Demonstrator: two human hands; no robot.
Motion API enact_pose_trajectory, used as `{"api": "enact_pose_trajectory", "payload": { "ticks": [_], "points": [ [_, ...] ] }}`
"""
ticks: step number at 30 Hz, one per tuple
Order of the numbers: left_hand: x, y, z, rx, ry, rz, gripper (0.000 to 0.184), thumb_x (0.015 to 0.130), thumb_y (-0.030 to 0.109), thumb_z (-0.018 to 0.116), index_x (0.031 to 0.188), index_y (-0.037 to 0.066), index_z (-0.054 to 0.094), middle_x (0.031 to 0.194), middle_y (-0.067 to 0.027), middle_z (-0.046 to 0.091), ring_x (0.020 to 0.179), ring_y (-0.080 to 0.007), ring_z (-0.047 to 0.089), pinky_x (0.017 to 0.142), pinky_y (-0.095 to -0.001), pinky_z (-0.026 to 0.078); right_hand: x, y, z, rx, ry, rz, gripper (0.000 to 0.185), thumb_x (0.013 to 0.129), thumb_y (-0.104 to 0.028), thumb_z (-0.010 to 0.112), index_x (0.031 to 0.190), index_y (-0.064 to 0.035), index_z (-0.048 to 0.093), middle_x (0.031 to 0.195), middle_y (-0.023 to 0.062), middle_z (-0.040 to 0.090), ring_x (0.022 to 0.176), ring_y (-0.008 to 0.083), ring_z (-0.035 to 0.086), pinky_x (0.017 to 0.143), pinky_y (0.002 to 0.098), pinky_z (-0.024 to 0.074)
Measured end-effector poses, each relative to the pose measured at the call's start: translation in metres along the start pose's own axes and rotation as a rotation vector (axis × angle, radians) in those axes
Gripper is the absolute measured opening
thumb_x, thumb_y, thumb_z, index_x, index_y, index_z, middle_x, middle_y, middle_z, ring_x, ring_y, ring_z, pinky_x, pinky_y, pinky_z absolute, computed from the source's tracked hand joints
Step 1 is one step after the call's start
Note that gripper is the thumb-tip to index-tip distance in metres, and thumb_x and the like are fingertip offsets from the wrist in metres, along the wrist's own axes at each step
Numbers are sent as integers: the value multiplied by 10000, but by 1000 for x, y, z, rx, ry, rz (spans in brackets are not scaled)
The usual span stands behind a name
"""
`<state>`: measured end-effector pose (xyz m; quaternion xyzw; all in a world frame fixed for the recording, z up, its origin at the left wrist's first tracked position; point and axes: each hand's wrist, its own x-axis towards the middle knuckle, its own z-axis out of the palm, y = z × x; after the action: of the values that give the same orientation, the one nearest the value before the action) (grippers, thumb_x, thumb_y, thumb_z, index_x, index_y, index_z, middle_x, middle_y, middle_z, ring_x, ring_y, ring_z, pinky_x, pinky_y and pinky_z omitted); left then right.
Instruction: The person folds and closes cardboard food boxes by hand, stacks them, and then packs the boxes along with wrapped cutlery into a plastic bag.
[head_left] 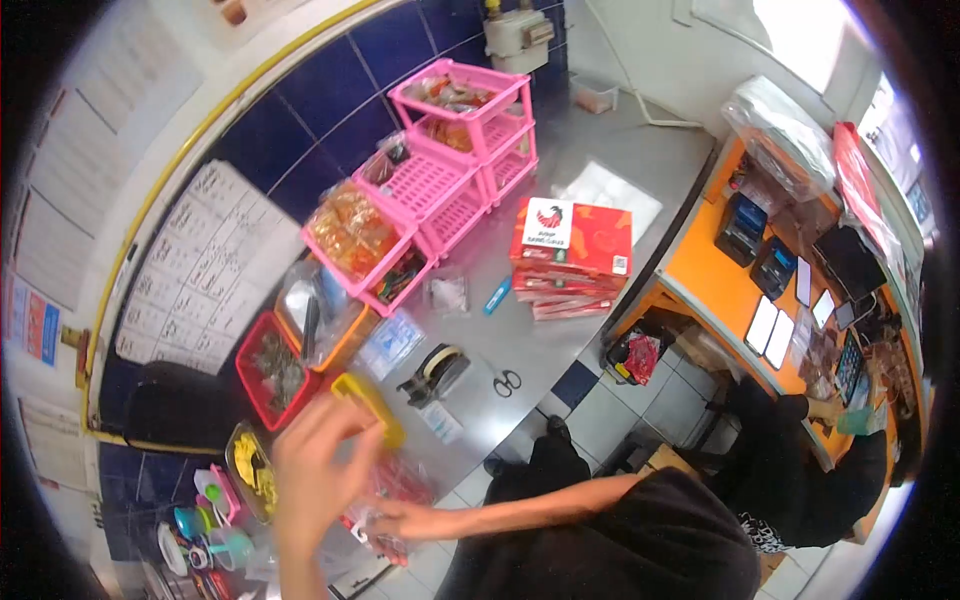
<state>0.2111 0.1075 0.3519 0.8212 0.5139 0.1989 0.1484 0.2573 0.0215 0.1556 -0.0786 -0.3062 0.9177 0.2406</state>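
Observation:
My left hand (325,460) is raised at the lower left, slightly blurred. Its fingers are loosely curled, with the thumb apart and nothing visible in between. Just behind it are a yellow tray (375,408) and a red bin (262,375) of small packets. Lower and to the right, my right hand (408,520) has its fingers closed on a clear plastic bag with red contents (400,485) at the counter's near edge. The bag is partly hidden by my hands. Beyond it, on the metal counter (470,425), sit a black tape dispenser (437,375) and scissors (507,383).
Pink stacked baskets (440,190) with packets stand against the tiled wall. A pile of red boxes (575,250) lies near the counter's right edge. A tub of yellow pieces (250,465) is at left. Across the aisle, a person in black (790,460) is by an orange desk (690,270).

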Motion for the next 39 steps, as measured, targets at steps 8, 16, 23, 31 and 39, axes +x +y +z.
{"api": "enact_pose_trajectory", "payload": {
  "ticks": [8, 16, 23, 31, 39],
  "points": [
    [252, 73, 213, 445, -350, 710, 824, 596, 280, 882, 1228, 72, 397, 1489, -262, 363, 1443, -397, 300, 1208, -555, 194, -24, 22, -48, -44, 54, 89, 385, 1004, -104, 452, 1381, -44, 400, 863, 120, 645, 570, 190, 640, 463, 312, 543],
    [237, 74, 135, -44, -495, 503, 938, 575, 346, 889, 1283, 72, 339, 1208, -231, 503, 1208, -370, 506, 1027, -467, 408, -7, 49, -83, -103, 160, 60, 250, 947, -150, 485, 1131, -33, 607, 850, 95, 656, 680, 191, 638, 568, 323, 531],
    [-11, -7, -20, -456, -296, 69, 1062, 674, 384, 884, 1468, 65, 255, 1370, -227, 476, 1282, -345, 501, 1055, -430, 417, -14, -8, -61, -129, 65, 73, 354, 983, -392, 553, 1153, -86, 600, 886, 36, 631, 727, 154, 589, 653, 293, 491],
    [-218, -105, 14, -641, -384, -899, 1028, 771, 506, 789, 1529, 70, 249, 1425, -203, 468, 1244, -293, 535, 1030, -402, 434, -5, -17, -20, -56, 271, 82, 439, 1040, -401, 371, 1368, -126, 469, 779, 35, 557, 512, 112, 410, 441, 259, 323],
    [-227, -174, 69, -920, -11, -1167, 1070, 842, 708, 587, 1578, 95, 110, 1486, -234, 396, 1353, -284, 441, 1090, -428, 392, 16, 14, 40, -371, -27, 194, 499, 1078, -209, 346, 1525, -107, 148, 801, 69, 498, 569, 153, 517, 488, 286, 436]
  ]
}}
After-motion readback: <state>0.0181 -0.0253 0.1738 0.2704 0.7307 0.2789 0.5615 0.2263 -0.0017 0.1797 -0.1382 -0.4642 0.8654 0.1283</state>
